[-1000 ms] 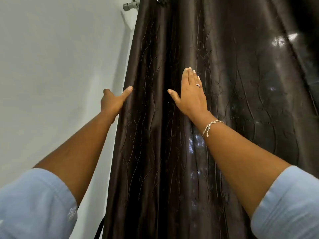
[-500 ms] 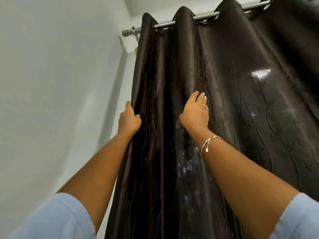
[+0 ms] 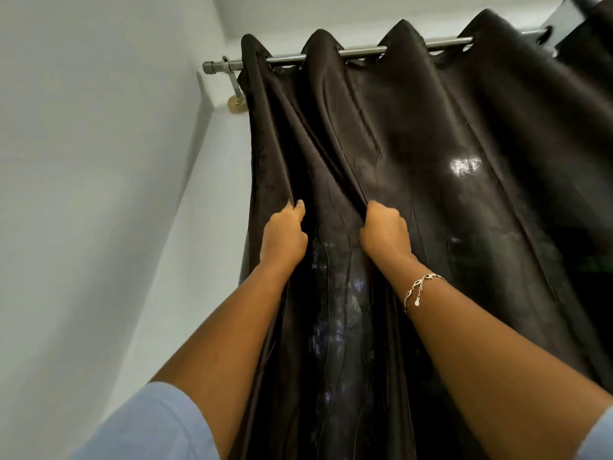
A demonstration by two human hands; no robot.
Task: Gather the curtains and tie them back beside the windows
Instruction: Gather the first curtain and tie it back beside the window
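1. Position of the work item: the dark curtain (image 3: 431,194) hangs from a metal rod (image 3: 365,51) by eyelets, directly ahead of and above both hands. Its leading edge sits at the rod's left end, next to the bracket (image 3: 236,91) and the white wall (image 3: 99,161).
2. Long axis: the curtain runs vertically, rod to floor. Its pleats follow the same line, slanting slightly inward where they are gripped. The bottom hem is out of view.
3. Left hand (image 3: 283,235): fingers curled into the cloth, thumb up, pinching the outermost fold close to the curtain's left edge.
4. Right hand (image 3: 384,232): closed in a fist round the next fold. It is near the left hand, at about the same height, with one narrow panel of fabric between them. A bracelet (image 3: 421,287) marks this wrist.
5. Governing relation: the loose, ungathered width lies wholly to the right of the right hand, spreading along the rod toward the picture's right edge. The right hand is therefore the nearer one to the remaining pleats – the left hand is nearer the wall and serves as the anchor.
6. Judgement: gathering has barely begun. The next move likely draws folds leftward along the rod, across the vertical axis.
7. No tie-back or window shows – location unknown.
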